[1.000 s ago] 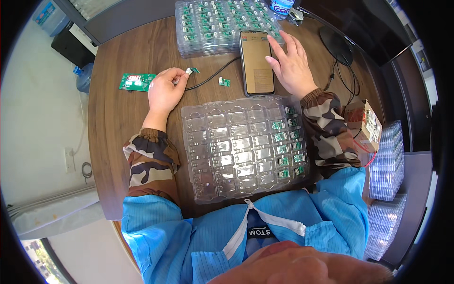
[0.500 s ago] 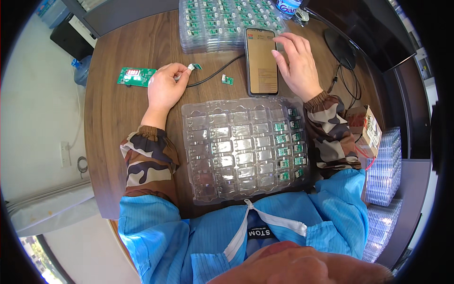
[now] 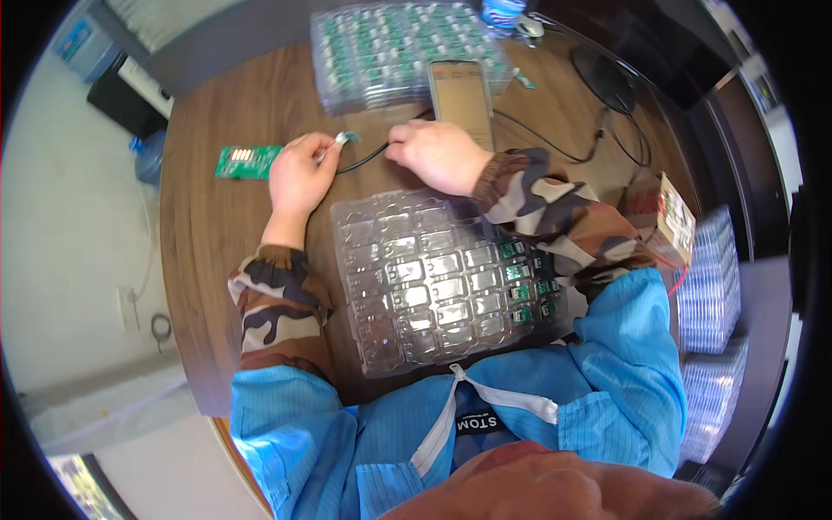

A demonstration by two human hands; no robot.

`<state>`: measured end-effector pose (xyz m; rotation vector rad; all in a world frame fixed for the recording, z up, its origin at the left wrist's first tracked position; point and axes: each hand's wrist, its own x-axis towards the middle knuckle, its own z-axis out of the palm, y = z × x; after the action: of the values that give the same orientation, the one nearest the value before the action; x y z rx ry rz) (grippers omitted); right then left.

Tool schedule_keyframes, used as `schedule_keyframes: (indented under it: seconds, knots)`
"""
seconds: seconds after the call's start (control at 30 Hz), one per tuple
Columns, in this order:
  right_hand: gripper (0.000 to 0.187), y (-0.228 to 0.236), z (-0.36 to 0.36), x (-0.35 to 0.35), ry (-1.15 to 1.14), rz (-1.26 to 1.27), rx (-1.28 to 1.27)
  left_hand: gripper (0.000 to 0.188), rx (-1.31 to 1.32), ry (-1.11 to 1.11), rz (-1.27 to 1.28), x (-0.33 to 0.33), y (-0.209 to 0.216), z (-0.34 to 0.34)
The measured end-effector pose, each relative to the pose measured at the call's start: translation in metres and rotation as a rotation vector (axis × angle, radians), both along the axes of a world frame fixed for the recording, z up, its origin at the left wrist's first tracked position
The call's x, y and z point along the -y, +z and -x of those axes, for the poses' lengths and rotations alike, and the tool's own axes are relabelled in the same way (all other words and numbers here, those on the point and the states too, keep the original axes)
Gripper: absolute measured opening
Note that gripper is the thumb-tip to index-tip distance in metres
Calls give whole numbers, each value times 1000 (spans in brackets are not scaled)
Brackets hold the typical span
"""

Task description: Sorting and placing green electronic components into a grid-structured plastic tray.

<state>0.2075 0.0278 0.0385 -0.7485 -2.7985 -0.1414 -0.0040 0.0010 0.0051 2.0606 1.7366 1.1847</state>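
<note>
Left hand [image 3: 301, 173]: thumb and forefinger look pinched on the white plug [image 3: 340, 139], tips pressed together.
Small board [image 3: 351, 136]: just beyond that pinch, at the plug's end; best held by the plug, square and unbent, with no fingertip on its parts.
Right hand [image 3: 438, 156]: to the right of the pinch, palm down, fingers curled; whether they grip anything, I cannot tell. Lifting by the edges would suit any small board there.
Cable [image 3: 367, 159]: between the two hands; slack is wise, so it does not tug the pinch.
Display board [image 3: 247, 163]: left of the pinch, lit, partly behind the left hand; its digits are washed out.
Phone [image 3: 461, 94]: beyond the right hand, which covers its lower part; screen unreadable.
Tray [image 3: 368, 334]: nearer the body than both hands; the right sleeve hides its far right corner.
</note>
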Motion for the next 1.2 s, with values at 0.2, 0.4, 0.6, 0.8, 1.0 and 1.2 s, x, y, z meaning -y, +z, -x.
schedule_keyframes:
  seconds: [0.2, 0.4, 0.6, 0.8, 1.0, 1.2]
  knots:
    - [10, 17, -4, -2, 36, 67, -216, 14, -38, -32, -17, -1, -3, 6]
    - [9, 57, -43, 55, 47, 540, -504, 14, 4, -75, -16, -5, -16, 18]
    - [16, 61, -167, 128, -31, 668, -710, 14, 14, -142, -30, -6, -18, 8]
    - [18, 67, -286, 226, -596, 553, -910, 18, -12, -151, -15, -5, -17, 20]
    - [15, 72, -369, 300, -1086, 94, -907, 19, -61, -141, -40, -5, -13, 18]
    - [18, 77, -448, 317, -1549, -437, -820, 20, -90, -78, -16, -10, -13, 14]
